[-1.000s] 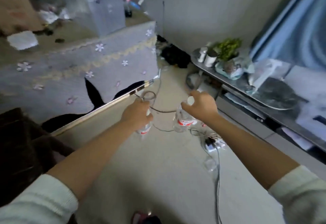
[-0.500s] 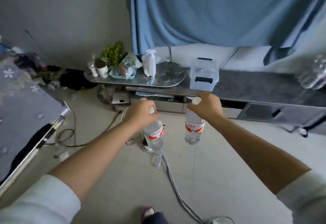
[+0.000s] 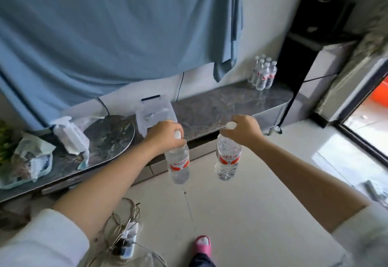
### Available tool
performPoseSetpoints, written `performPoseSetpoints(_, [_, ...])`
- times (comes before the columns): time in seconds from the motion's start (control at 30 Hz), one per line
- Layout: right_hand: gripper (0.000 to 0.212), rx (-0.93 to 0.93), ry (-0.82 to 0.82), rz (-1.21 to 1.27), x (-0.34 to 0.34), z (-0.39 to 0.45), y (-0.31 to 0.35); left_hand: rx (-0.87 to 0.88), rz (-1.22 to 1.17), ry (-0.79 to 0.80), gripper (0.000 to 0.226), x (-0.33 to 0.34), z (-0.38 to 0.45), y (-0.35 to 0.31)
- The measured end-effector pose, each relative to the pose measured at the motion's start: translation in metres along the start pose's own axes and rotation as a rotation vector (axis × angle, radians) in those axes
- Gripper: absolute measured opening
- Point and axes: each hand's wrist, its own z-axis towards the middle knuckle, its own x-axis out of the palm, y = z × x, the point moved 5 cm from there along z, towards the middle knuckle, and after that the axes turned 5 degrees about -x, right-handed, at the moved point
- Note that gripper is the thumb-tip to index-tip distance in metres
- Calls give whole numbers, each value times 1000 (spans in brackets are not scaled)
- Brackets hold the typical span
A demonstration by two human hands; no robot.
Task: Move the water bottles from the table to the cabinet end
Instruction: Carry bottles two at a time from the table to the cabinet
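Your left hand (image 3: 163, 136) and right hand (image 3: 243, 130) each grip a water bottle's neck — left bottle (image 3: 178, 161), right bottle (image 3: 227, 159). Both hang over pale floor tiles (image 3: 241, 203) before the dark marble cabinet (image 3: 220, 105) — more bottles (image 3: 263, 75) cluster at its far end.

Two carried water bottles and a cluster already on the cabinet.
Left bottle (image 3: 178, 162) and right bottle (image 3: 227, 158): clear plastic, white caps, red-and-white labels, hanging neck-up above the floor, apart. Cluster of like bottles (image 3: 263, 74) stands upright at the far right end of the cabinet (image 3: 220, 105).

Home living room: draped curtain (image 3: 100, 35), low marble-top cabinet (image 3: 220, 107).
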Motion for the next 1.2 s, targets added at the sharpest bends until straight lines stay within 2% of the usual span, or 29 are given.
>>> performPoseSetpoints(0.2, [33,183,-116,30,-37,85,-55,202,14,65,16,12,131,-60])
performPoseSetpoints(0.4, [31,335,-245,112,-80,153,-127,303,21,114,15,40,238,-128])
performPoseSetpoints(0.6, [22,404,-270,97,-130,217,-202,371,16,176,17,76,330,-208])
performPoseSetpoints(0.63, [13,406,-264,85,-138,227,-213,375,19,185,17,82,343,-220])
performPoseSetpoints(0.67, [13,401,-252,76,-145,236,-221,375,25,193,17,87,355,-231])
performPoseSetpoints(0.73, [27,391,-223,68,-166,264,-245,364,28,202,18,100,390,-259])
performPoseSetpoints(0.83, [11,417,-193,66,-194,304,-285,339,21,225,19,116,436,-296])
performPoseSetpoints(0.97, [30,425,-177,24,-223,362,-326,334,9,229,19,137,493,-338])
performPoseSetpoints(1.2, [35,457,-140,10,-253,470,-384,195,-65,220,26,168,600,-382])
